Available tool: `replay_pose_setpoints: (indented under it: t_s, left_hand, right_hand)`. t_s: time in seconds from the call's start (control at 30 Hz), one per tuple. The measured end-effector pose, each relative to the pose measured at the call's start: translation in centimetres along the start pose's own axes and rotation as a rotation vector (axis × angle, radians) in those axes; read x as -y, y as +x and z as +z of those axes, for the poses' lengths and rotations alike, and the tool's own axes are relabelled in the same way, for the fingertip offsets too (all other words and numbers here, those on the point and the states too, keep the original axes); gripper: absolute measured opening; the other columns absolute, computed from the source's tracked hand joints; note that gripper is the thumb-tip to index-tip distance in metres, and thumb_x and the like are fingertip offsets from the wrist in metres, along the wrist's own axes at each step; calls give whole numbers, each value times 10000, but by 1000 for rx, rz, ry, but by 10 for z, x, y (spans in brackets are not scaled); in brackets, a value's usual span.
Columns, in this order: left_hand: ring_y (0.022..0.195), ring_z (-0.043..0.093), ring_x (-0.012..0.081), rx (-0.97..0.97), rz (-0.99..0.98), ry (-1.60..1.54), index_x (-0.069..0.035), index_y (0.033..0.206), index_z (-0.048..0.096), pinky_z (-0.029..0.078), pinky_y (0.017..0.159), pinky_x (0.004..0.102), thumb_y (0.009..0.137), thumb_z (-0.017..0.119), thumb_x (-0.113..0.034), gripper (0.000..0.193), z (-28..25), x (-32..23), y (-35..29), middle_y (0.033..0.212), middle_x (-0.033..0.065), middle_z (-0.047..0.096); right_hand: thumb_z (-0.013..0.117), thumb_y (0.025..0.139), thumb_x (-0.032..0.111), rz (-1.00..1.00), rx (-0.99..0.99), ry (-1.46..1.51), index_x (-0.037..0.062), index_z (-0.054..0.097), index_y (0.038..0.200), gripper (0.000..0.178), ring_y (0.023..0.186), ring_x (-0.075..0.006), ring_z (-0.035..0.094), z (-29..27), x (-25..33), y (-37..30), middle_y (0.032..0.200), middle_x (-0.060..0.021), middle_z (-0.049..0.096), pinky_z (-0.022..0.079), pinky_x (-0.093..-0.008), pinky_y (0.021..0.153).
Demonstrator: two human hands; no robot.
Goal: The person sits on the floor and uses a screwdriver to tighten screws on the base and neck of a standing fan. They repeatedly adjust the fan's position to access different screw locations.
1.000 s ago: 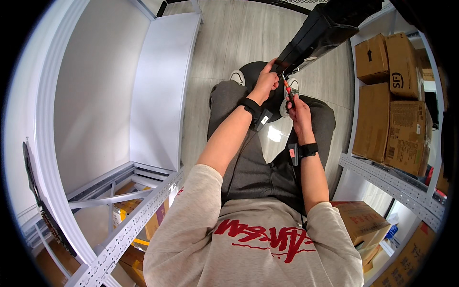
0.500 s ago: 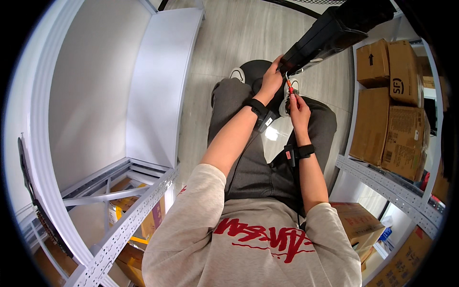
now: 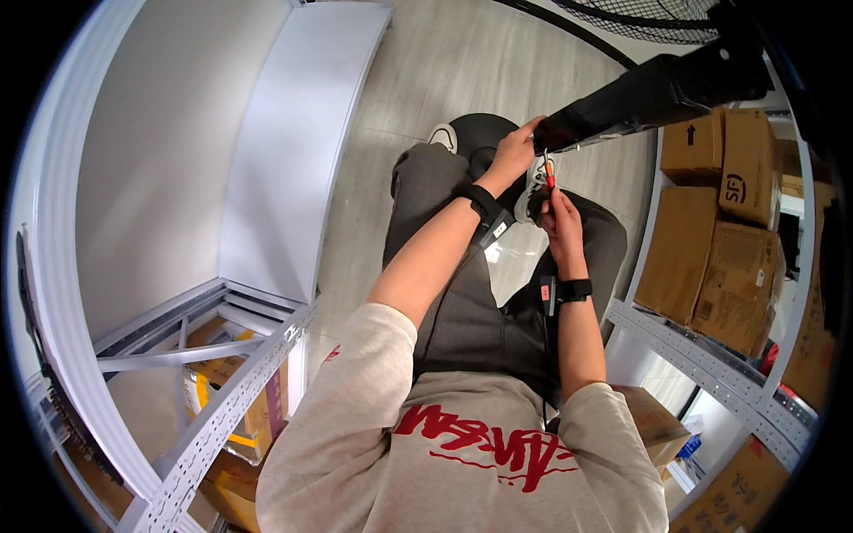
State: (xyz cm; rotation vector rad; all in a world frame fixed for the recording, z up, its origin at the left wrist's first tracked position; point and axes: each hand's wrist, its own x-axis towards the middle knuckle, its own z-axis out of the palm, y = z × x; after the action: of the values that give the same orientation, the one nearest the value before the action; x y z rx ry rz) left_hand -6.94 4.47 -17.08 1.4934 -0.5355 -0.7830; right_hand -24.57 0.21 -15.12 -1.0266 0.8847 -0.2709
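A long black column (image 3: 635, 107) leans up toward the far right, its lower end between my knees. My left hand (image 3: 512, 158) is closed around that lower end. In my right hand (image 3: 563, 229) is a slim screwdriver (image 3: 550, 175) with a red and orange handle, pinched between the fingers. Its metal tip points up at the underside of the column's end; whether it touches cannot be made out. Below the column, a round black base (image 3: 484, 131) rests on the floor between my shoes, partly hidden by my left hand.
A black wire fan grille (image 3: 653, 19) lies at the far right. Cardboard boxes (image 3: 677, 253) fill the metal shelf rack (image 3: 702, 369) on my right. To the left stand a white panel (image 3: 298, 133) and a perforated metal frame (image 3: 235, 391) with more boxes beneath.
The column's upper part has swung down and to the right, showing more of the grille. My right hand and the screwdriver have shifted slightly right and nearer to me.
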Motion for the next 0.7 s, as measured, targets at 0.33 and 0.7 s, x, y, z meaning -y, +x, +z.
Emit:
replay_pose_setpoints:
  t_s: [0.33,0.7]
  left_hand:
    - [527,396,91,-72,-371,-848,-150,1451,385,309,455,243,823,360,47,659,2,-7,-6,671,-4,448]
    - [497,374,79,-166,-379,-839,-82,1237,603,295,453,234,790,336,36,534,-2,-11,2,632,-18,436]
  right_hand:
    - [597,952,232,-271,-304,-488,36,605,1057,223,591,-19,433,22,1,-7,764,23,575,334,-179,513]
    - [601,950,225,-297,-370,-467,41,595,1043,206,579,-21,429,30,-12,-8,732,27,566,310,-173,494]
